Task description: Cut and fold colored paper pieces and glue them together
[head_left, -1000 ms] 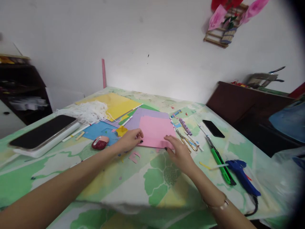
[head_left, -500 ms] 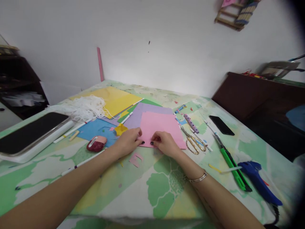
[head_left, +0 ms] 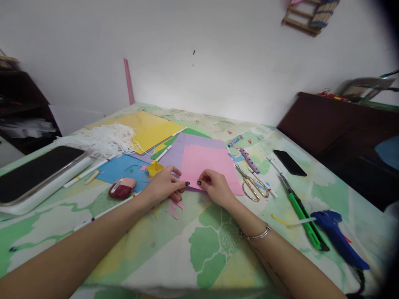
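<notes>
A pink sheet of paper (head_left: 208,162) lies on top of a purple sheet (head_left: 176,149) in the middle of the table. At its near left corner, my left hand (head_left: 165,185) has the thumb over the edge and the other fingers curled lower down, closed on the sheet. My right hand (head_left: 215,187) pinches the same near edge a little further right, thumb and forefinger together. Pink paper scraps (head_left: 175,209) lie just below my left hand. A folded yellow paper piece (head_left: 155,168) sits beyond it. Gold-handled scissors (head_left: 254,185) rest right of the pink sheet.
On the right lie a green utility knife (head_left: 304,218), a blue glue gun (head_left: 336,236) and a black phone (head_left: 289,162). Leftward are a maroon case (head_left: 122,188), white yarn (head_left: 109,139), a blue sheet (head_left: 115,168) and a large black-topped device (head_left: 40,170). Several markers are scattered about.
My left hand's fingers have come down below the sheet's near edge, with the thumb stretched further over it. My right hand stays nearly in place. The view has shifted slightly.
</notes>
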Demonstrator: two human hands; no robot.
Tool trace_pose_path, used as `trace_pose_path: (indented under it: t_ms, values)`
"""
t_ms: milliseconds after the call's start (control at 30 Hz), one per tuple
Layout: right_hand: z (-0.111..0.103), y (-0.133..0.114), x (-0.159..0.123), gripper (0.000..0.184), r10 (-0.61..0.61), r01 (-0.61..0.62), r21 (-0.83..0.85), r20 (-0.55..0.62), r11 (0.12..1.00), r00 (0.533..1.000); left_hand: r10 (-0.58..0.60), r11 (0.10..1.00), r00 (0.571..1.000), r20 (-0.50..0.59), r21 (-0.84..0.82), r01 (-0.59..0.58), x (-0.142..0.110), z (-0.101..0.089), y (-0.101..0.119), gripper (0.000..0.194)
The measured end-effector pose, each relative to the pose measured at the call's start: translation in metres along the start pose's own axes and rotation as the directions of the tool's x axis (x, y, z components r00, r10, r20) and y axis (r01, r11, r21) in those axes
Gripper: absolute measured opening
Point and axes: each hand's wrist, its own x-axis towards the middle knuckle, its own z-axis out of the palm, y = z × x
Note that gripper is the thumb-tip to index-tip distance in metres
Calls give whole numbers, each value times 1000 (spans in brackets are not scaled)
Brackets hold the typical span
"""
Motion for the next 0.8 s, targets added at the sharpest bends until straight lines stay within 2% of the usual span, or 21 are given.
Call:
trace_pose_path:
  t_ms: [100,200,333,433,533,633,700,800]
  values:
    - [1,2,1,9,-10,10,4,-17,1000,1000,-42,988,999,-28,-152,37,2,3,-1,42]
    - [2,3,0,9,-26,26,4,-33,1000,999,-88,967,996,-5,-240,85,4,1,-1,40]
    - [4,2,-2,8,-60,59,-29,-39,998,997,-119,949,992,40,-288,126,7,-1,-3,27]
    - [-2,0,-1,9,-88,83,-82,-58,993,994,-142,950,989,39,-274,147,7,-2,-3,20]
    - [-25,4,-1,11,-73,45,-167,-160,985,984,-151,964,988,33,-216,155,4,-1,-1,16]
    - [-65,16,-12,14,11,-116,-282,-349,952,937,-132,981,991,36,-141,135,1,-2,-1,14]
    - [-95,26,-30,18,76,-261,-357,-458,897,885,-115,990,993,38,-80,118,0,-4,-1,15]
    - [-130,38,-70,17,171,-447,-450,-530,773,830,-43,996,999,8,83,42,-4,-4,1,18]
